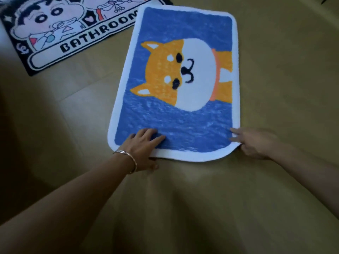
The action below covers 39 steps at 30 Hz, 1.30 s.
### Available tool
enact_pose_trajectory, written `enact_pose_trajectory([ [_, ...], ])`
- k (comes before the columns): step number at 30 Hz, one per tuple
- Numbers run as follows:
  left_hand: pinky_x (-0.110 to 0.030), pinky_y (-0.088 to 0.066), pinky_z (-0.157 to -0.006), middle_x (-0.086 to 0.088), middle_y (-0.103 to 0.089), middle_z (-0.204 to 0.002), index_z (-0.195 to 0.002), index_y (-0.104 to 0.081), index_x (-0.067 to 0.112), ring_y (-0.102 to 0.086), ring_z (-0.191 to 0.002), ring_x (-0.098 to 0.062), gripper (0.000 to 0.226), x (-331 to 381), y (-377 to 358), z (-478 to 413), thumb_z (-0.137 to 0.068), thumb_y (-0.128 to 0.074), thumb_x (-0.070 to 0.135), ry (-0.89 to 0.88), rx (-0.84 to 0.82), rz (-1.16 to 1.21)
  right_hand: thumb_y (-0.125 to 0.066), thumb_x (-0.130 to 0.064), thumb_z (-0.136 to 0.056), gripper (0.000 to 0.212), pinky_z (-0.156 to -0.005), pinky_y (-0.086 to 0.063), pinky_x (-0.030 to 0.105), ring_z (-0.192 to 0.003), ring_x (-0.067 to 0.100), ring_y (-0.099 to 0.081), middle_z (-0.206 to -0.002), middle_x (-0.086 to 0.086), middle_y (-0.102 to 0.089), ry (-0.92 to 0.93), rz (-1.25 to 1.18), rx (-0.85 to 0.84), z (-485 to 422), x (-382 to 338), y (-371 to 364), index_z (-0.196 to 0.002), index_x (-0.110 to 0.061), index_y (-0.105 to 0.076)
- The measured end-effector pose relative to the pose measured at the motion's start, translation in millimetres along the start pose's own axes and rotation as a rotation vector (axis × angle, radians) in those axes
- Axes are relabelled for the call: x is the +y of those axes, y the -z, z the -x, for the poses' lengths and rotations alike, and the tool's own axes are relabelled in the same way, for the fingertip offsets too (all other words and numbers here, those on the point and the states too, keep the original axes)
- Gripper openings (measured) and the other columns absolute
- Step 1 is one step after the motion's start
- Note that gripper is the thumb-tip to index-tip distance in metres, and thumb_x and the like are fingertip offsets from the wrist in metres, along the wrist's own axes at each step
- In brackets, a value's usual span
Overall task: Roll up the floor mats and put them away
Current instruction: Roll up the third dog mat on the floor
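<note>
A blue floor mat [176, 125] with a white border and an orange-and-white dog picture lies flat on the wooden floor. My left hand [141, 147], with a bracelet on its wrist, rests on the mat's near left corner. Its fingers lie straight on the blue pile and its thumb lies on the floor beside the near edge. My right hand [253, 142] is at the near right corner, with two fingers on top of the mat and the rest of the hand at the edge, pinching it. A second mat [60, 46], black-bordered with a cartoon and the word BATHROOM, lies flat at the far left.
Bare wooden floor [275, 79] surrounds both mats. The blue mat's far left corner slightly overlaps the BATHROOM mat. Dark shadow covers the floor at the left.
</note>
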<state>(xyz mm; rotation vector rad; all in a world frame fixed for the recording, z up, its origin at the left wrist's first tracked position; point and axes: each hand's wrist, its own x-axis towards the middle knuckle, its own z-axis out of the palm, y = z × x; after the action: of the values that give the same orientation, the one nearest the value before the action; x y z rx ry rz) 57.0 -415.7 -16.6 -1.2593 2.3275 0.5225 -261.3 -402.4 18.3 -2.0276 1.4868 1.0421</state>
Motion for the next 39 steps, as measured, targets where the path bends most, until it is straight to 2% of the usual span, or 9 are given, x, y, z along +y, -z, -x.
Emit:
enact_pose_trajectory([
  [5, -0.046, -0.028, -0.11, -0.005, -0.003, -0.156, -0.149, -0.008, 0.037, -0.003, -0.143, -0.026, 0.086, 14, -4, -10, -0.082, -0.057, 0.057, 0.078, 0.029, -0.014, -0.042, -0.025, -0.096, 0.06, -0.106, -0.037, 0.037, -0.132, 0.025, -0.038, -0.152, 0.004, -0.029, -0.278, -0.082, -0.024, 0, 58, -28, -0.151, -0.036, -0.02],
  [8, -0.047, -0.037, -0.105, -0.008, -0.002, -0.157, -0.149, -0.014, 0.038, -0.002, -0.144, -0.029, 0.075, 19, -3, -7, -0.087, -0.054, 0.053, 0.068, -0.034, -0.05, -0.055, -0.039, -0.09, 0.08, -0.114, -0.022, 0.046, -0.145, 0.032, -0.01, -0.159, 0.012, 0.005, -0.281, -0.034, -0.033, -4, 37, -21, -0.152, -0.03, -0.006],
  [11, -0.047, -0.055, -0.061, -0.022, -0.04, -0.14, -0.133, -0.053, 0.023, -0.043, -0.126, -0.04, 0.068, 23, -6, -4, -0.072, -0.075, 0.042, -0.049, 0.13, -0.112, -0.068, -0.042, -0.082, 0.107, -0.116, -0.009, 0.05, -0.145, 0.036, 0.011, -0.157, 0.012, 0.023, -0.083, -0.136, -0.007, -7, -24, -12, -0.152, -0.025, 0.011],
  [14, -0.032, -0.044, -0.032, -0.019, -0.054, -0.106, -0.102, -0.067, 0.007, -0.063, -0.085, -0.037, 0.05, 28, -14, -3, -0.057, -0.084, 0.021, -0.165, 0.243, -0.246, -0.069, -0.051, -0.08, 0.105, -0.115, -0.012, 0.051, -0.144, 0.041, 0.011, -0.158, 0.011, 0.013, -0.014, -0.269, 0.125, -19, -66, -14, -0.152, -0.029, 0.005],
  [19, -0.037, -0.047, -0.068, -0.008, -0.06, -0.109, -0.122, -0.051, 0.014, -0.061, -0.097, -0.033, 0.03, 39, 3, -8, -0.094, -0.044, 0.022, -0.094, 0.189, -0.167, -0.05, -0.047, -0.095, 0.063, -0.11, -0.029, 0.047, -0.144, 0.029, -0.013, -0.155, 0.01, -0.02, 0.125, -0.245, 0.366, -18, -55, -31, -0.15, -0.029, -0.025],
  [23, -0.031, -0.038, -0.067, -0.001, -0.061, -0.112, -0.119, -0.054, 0.022, -0.06, -0.101, -0.027, 0.03, 30, 17, 4, -0.094, -0.039, 0.029, -0.067, 0.099, -0.226, -0.057, -0.037, -0.09, 0.044, -0.096, -0.045, 0.046, -0.123, 0.036, -0.05, -0.13, 0.014, -0.058, 0.297, -0.393, 0.46, -12, -57, -41, -0.129, -0.016, -0.061],
  [26, -0.03, -0.031, -0.063, -0.002, -0.061, -0.109, -0.118, -0.05, 0.022, -0.06, -0.1, -0.027, 0.03, 29, 10, 16, -0.092, -0.039, 0.034, -0.105, 0.054, -0.213, -0.05, -0.044, -0.095, 0.039, -0.1, -0.037, 0.029, -0.116, 0.02, -0.05, -0.12, 0.0, -0.064, 0.338, -0.474, 0.429, -13, -62, -31, -0.121, -0.02, -0.066],
  [30, -0.032, -0.031, -0.055, -0.002, -0.059, -0.102, -0.116, -0.053, 0.021, -0.061, -0.095, -0.025, 0.052, 35, -7, 26, -0.091, -0.016, 0.049, -0.281, 0.242, -0.125, -0.041, -0.054, -0.094, 0.037, -0.082, -0.041, 0.032, -0.094, 0.01, -0.046, -0.097, -0.01, -0.056, 0.306, -0.521, 0.342, -18, -62, -27, -0.107, -0.029, -0.066],
  [39, -0.036, -0.039, -0.062, -0.011, -0.065, -0.098, -0.119, -0.036, 0.018, -0.061, -0.084, -0.032, 0.023, 39, -3, -9, -0.099, -0.037, 0.029, 0.112, 0.079, 0.079, -0.049, -0.047, -0.095, 0.023, -0.075, -0.043, 0.037, -0.085, 0.024, -0.057, -0.093, -0.002, -0.063, 0.251, -0.476, 0.336, -29, -64, -18, -0.105, -0.029, -0.038],
])
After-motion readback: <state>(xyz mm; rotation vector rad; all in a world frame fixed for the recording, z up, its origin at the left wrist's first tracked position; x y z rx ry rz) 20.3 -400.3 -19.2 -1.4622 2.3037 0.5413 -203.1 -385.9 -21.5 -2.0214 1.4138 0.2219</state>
